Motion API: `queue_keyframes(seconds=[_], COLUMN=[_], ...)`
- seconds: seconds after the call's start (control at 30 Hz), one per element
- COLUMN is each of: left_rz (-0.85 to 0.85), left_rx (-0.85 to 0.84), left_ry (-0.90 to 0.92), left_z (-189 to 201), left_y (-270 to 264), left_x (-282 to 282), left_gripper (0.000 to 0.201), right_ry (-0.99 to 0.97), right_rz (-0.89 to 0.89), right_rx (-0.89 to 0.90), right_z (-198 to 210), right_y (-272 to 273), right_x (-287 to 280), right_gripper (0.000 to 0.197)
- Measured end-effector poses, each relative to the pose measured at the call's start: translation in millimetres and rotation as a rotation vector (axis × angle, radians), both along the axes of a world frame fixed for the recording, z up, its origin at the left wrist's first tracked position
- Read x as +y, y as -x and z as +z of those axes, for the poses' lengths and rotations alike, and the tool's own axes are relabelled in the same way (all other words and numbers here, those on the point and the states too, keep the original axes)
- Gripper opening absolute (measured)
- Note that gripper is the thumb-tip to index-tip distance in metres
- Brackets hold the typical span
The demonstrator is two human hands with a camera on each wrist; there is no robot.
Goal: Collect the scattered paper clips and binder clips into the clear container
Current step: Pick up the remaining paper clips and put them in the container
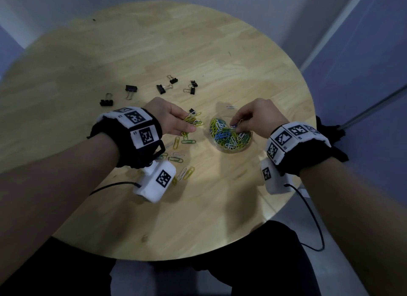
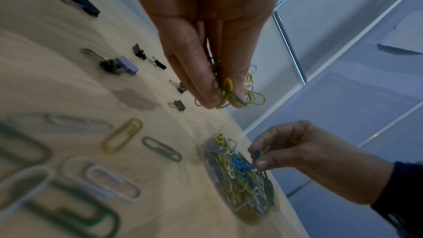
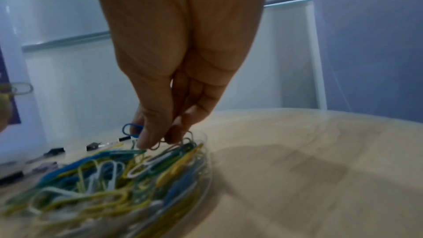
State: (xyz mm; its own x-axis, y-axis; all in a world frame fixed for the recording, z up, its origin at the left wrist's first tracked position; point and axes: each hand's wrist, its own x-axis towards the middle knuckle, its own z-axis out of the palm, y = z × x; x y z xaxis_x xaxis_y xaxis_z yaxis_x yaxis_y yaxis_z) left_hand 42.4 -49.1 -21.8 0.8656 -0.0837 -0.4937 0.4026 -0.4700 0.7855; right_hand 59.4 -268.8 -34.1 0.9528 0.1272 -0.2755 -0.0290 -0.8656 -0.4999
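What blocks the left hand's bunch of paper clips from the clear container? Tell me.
Only the right hand: it hovers over the clear container, pinching clips above the pile. The left hand holds its bunch of paper clips just beside the container; the table gap between shows nothing.

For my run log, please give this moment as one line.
left hand: holds coloured paper clips | right hand: pinches clips over clear container | black binder clips: still on round wooden table
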Motion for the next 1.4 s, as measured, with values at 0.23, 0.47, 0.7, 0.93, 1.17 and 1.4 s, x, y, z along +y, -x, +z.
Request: queue_keyframes(seconds=[0.23,0.47,0.7,0.93,1.17,1.4], left_rz=[-0.016,-0.080,-0.369,-0.524,-0.283,-0.131], left_rx=[-0.042,-0.086,-0.263,-0.334,-0.235,-0.197], left_ry=[0.070,-0.005,-0.320,-0.469,-0.291,-0.159], left_z=[3.8,-3.4,-1.9,-3.9,-10.1,-12.6], left_y=[-8.2,-19.6,-22.4,-21.9,-24.8,-15.9], left_x=[-23.5,-34.3,-58.2,-66.8,-59.7,-69.7], left_gripper=[0.042,0.045,0.033,0.030,0.024,0.014], right_ry=[-0.114,-0.126,-0.126,-0.105,-0.170,-0.098], right_rz=[-0.066,-0.017,-0.043,-0.016,-0.159,-0.109], right_rx=[0.009,-0.033,-0.072,-0.040,-0.132,-0.099], right_z=[-11.9,-2.0,-17.8,-11.9,-9.3,-12.5], right_y=[16.4,30.6,42.8,40.5,32.0,25.7], right_x=[-5.6,-13.8,5.1,-2.6,-8.0,8.6], right_gripper=[0.022,0.019,0.021,0.009,0.024,0.025])
